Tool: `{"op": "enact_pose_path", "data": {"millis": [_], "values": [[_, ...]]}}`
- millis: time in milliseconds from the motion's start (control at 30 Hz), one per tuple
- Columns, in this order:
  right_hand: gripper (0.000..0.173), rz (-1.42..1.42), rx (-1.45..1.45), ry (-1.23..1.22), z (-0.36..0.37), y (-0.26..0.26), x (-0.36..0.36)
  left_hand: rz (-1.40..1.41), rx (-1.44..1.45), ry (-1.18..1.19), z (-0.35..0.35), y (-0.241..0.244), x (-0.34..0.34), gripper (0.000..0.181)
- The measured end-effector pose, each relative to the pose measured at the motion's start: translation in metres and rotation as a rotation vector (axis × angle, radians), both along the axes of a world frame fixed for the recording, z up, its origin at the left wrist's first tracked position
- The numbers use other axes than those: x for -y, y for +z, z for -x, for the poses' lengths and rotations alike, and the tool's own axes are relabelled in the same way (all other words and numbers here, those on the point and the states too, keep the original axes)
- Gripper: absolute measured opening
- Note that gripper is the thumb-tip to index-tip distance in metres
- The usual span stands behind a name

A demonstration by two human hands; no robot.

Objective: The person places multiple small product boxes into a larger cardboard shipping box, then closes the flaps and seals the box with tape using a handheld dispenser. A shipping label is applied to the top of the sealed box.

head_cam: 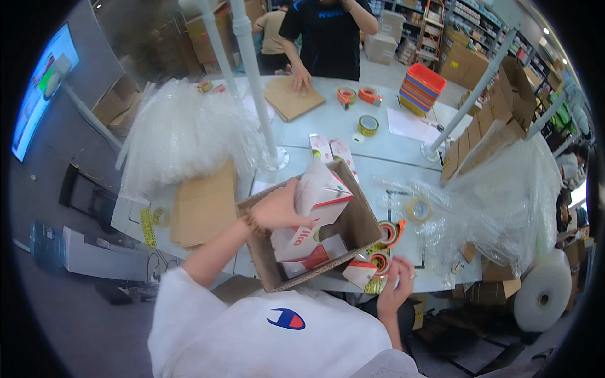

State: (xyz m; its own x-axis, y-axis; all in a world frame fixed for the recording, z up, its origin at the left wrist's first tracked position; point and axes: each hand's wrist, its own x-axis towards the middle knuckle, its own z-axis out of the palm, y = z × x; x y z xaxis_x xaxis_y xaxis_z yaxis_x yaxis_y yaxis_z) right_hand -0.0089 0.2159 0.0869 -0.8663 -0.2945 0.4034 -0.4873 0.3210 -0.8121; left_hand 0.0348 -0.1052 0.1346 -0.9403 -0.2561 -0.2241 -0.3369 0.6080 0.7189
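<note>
My left hand (279, 205) reaches over the near left side of an open cardboard box (361, 205) and grips a white and red carton (331, 203), part of which bubble wrap covers. Another white and red carton (331, 248) lies lower in the box. At the box's near right corner, my right hand (399, 283) has its fingers bent beside a small red and white carton (360, 273) and a tape roll in an orange dispenser (379, 262); whether it touches them cannot be told. Two slim printed cartons (320, 147) stand just behind the box.
Bubble-wrap sheets (189, 132) and flat cardboard (205, 208) lie left; more bubble wrap (505, 198) lies right, near clear tape (419, 209). White posts (257, 90) rise from the table. Across it, a person's hand (302, 80) rests on flattened cardboard (288, 101). Stacked plastic baskets (420, 90) stand back right.
</note>
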Motion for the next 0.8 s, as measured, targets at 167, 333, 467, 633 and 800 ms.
{"op": "enact_pose_path", "data": {"millis": [167, 333, 467, 633, 800], "values": [[0.021, -0.45, -0.097, 0.84, 0.057, 0.051, 0.121, -0.465, -0.647, 0.435, -0.069, 0.001, -0.01, 0.088], [0.072, -1.696, -0.371, 1.399, 0.045, -0.049, 0.243, -0.139, -0.757, 0.699, -0.109, -0.062, -0.03, 0.089], [0.093, -1.529, -0.582, 1.768, 0.051, -0.192, 0.243, -0.036, -0.787, 0.665, -0.112, -0.102, -0.048, 0.079], [0.095, -1.288, -0.66, 1.72, 0.007, -0.152, 0.214, -0.321, -0.794, 0.804, -0.119, -0.093, -0.055, 0.086], [0.087, -1.231, -0.699, 1.543, 0.016, -0.16, 0.208, -0.253, -0.766, 0.846, -0.112, -0.089, -0.06, 0.085]]}}
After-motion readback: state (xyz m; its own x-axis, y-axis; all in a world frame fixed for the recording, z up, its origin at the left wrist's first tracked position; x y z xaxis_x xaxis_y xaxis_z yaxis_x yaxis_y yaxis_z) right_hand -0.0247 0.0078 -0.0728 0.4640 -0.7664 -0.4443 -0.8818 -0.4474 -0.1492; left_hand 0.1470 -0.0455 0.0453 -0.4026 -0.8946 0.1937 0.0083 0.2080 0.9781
